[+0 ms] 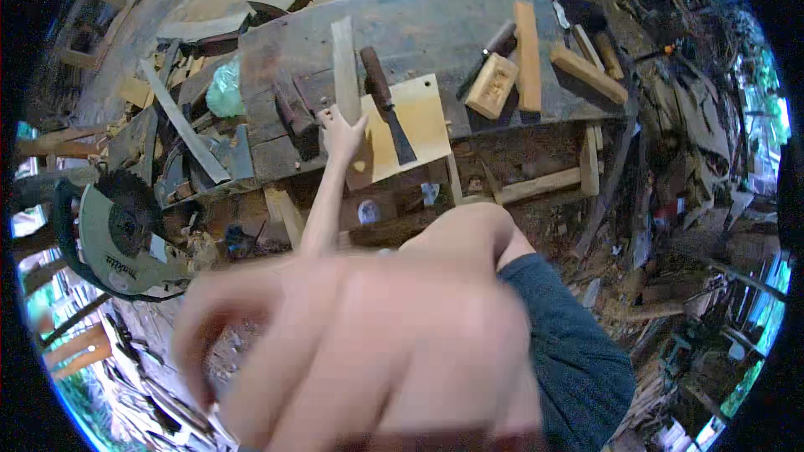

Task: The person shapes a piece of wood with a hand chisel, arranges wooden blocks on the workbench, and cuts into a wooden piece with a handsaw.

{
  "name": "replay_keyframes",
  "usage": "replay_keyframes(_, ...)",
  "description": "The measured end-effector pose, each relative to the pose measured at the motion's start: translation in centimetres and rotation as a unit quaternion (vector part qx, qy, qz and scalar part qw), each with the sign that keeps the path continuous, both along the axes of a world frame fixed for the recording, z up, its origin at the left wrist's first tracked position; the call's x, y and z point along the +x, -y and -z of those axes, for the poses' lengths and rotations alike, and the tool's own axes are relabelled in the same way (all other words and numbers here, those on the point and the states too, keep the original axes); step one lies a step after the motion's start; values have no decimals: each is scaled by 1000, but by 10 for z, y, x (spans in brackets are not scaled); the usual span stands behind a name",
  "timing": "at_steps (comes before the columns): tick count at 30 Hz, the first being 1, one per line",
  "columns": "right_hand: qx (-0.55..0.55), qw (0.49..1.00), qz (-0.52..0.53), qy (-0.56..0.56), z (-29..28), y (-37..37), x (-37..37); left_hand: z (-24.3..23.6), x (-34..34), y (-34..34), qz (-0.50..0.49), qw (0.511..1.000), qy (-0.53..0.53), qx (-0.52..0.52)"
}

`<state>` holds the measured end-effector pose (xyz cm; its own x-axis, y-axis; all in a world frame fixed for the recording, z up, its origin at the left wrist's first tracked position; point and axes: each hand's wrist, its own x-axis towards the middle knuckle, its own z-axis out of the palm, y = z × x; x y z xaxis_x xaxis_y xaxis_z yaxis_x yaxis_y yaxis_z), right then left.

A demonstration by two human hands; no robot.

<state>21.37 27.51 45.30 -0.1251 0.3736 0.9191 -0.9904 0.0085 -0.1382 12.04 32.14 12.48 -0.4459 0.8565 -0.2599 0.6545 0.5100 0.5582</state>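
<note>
On the workbench, my left hand (342, 132) grips the near end of a pale, flat wooden strip (345, 59), thumb on one side and fingers on the other. Just right of it lies a chisel (388, 105) with a dark handle, resting across a thin yellowish board (427, 125) with a hole in one corner. A dark wooden tool or block (295, 121) sits left of my left hand. Large and blurred close to the camera is my right hand (377, 351), away from the bench. Motion smears its fingers, and I cannot see anything in it.
A circular saw (117, 238) with a toothed blade stands at the left. On the bench's right lie a small wooden block (492, 85), wooden bars (528, 54) and a dark-handled tool (500, 36). Crumpled green plastic (224, 88) and wood offcuts (184, 130) crowd the left end.
</note>
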Motion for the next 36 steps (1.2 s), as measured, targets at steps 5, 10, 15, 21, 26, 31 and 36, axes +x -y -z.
replay_keyframes(5,-136,982,-83,-105,-13,25,4,6,3,-1,-20,1000,1,8)
replay_keyframes(10,-48,998,35,-32,-8,43,-11,11,0,18,-11,1000,4,-12)
replay_keyframes(15,-65,993,86,-39,-7,71,-32,9,-1,45,28,999,13,-32)
replay_keyframes(21,-86,983,155,-47,-8,89,-53,8,-14,67,82,996,18,-1)
replay_keyframes(26,-117,933,330,-83,8,88,-72,12,-30,86,91,996,4,-5)
replay_keyframes(31,12,921,367,126,-12,87,7,30,-30,89,76,995,53,-31)
replay_keyframes(36,335,686,521,382,-31,108,42,47,-13,85,27,968,250,-8)
